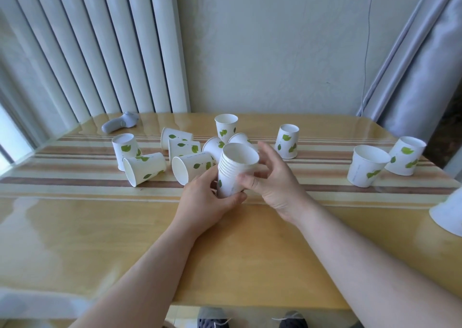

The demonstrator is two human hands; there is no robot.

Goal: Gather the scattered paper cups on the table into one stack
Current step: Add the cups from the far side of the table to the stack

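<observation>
A stack of several white paper cups with green leaf prints is held tilted above the middle of the table. My left hand grips its lower part and my right hand holds its right side. Loose cups lie scattered behind it: one on its side, another on its side, an upside-down one, an upright one, and more in the cluster. To the right stand an upside-down cup, an upright cup and a tilted cup.
The wooden table has a striped runner across it. A grey handheld controller lies at the back left. A white cup-like object is cut off at the right edge. Blinds, wall and curtain stand behind.
</observation>
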